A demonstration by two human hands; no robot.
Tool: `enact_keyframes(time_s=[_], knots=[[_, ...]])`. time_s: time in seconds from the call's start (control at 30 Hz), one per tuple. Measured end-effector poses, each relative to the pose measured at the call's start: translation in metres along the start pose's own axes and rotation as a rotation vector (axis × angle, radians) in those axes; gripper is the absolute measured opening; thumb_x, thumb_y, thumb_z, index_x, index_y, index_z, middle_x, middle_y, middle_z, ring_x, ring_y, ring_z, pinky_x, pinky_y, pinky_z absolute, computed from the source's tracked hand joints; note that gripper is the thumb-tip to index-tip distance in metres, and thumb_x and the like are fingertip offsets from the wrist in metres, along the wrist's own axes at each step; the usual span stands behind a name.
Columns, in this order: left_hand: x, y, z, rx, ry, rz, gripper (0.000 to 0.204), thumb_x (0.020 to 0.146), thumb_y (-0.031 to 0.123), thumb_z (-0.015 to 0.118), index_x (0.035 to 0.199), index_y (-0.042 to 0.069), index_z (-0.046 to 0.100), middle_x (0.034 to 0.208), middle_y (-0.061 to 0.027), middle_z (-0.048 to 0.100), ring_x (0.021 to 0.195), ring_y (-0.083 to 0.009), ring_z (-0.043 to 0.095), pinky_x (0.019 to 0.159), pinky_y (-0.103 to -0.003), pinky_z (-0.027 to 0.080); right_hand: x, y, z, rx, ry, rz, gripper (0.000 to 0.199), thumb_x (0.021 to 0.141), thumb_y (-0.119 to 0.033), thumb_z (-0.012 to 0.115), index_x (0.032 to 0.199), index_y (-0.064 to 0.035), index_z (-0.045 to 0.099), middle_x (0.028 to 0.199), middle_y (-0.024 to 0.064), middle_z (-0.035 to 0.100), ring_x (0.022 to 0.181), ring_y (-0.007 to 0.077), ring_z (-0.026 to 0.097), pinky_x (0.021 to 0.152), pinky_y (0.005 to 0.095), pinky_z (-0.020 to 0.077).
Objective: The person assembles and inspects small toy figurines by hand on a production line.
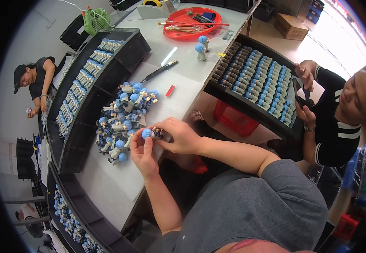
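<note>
Down at the centre of the frame, both hands meet over the white table (119, 185): the left hand (143, 154) is curled up around a small blue-headed figurine (149, 133), fingers closed on its body, and the right hand (180, 137) comes in from the right with fingertips pinched on the same figurine, right at the table's edge. Just to the left of the hands sits a loose heap of figurines (124, 118), blue heads pointing every way (a fair jumble). Further left, a long black tray (107, 76) runs up the frame with neat rows of figurines along its far side. Up the table lie a black pen (159, 71) and a small red piece (170, 90), then two standing figurines (201, 46) near the top centre. Behind them, a red round tray (191, 23) carries brushes. At right, another black tray (254, 80) is packed with figurines, and a person in a striped top (334, 130) leans over it; another person (37, 80) sits at upper left.
</note>
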State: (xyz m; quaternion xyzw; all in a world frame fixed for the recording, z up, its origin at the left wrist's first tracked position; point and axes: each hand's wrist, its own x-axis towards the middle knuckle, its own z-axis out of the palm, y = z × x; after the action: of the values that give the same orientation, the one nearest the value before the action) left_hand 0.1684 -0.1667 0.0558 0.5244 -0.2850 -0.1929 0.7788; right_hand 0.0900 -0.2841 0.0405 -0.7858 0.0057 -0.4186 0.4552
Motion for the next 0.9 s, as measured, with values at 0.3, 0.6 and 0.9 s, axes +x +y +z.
enact_keyframes(time_s=[0.3, 0.6, 0.9], knots=[[-0.0006, 0.0011, -0.0011, -0.032, 0.017, -0.016, 0.027, 0.085, 0.0, 0.054, 0.112, -0.002, 0.048, 0.108, -0.0146, 0.057, 0.098, -0.0177, 0.055, 0.086, -0.028, 0.045, 0.0001, -0.0004, 0.0013, -0.005, -0.013, 0.006, 0.039, 0.067, -0.007, 0.069, 0.103, -0.0033, 0.055, 0.086, 0.0112, 0.058, 0.083, 0.0281, 0.055, 0.075, 0.0358, 0.0455], [0.0002, 0.0002, -0.0022, 0.005, -0.017, 0.003, 0.028, 0.083, -0.003, 0.056, 0.11, -0.002, 0.049, 0.109, -0.0147, 0.057, 0.099, -0.0173, 0.054, 0.089, -0.028, 0.042, 0.0007, -0.0016, 0.0016, -0.01, 0.034, 0.033, 0.044, 0.066, -0.01, 0.072, 0.106, -0.0045, 0.054, 0.086, 0.0117, 0.058, 0.082, 0.0279, 0.056, 0.073, 0.0355, 0.0466], [-0.0022, -0.0042, -0.0028, -0.033, -0.001, 0.044, 0.024, 0.084, -0.003, 0.055, 0.107, -0.002, 0.051, 0.111, -0.0145, 0.056, 0.104, -0.0196, 0.053, 0.089, -0.033, 0.044, 0.0009, -0.0034, 0.0006, 0.19, 0.027, 0.18, 0.045, 0.072, -0.007, 0.069, 0.113, -0.0036, 0.052, 0.089, 0.0139, 0.06, 0.079, 0.0288, 0.06, 0.07, 0.0345, 0.0495]])
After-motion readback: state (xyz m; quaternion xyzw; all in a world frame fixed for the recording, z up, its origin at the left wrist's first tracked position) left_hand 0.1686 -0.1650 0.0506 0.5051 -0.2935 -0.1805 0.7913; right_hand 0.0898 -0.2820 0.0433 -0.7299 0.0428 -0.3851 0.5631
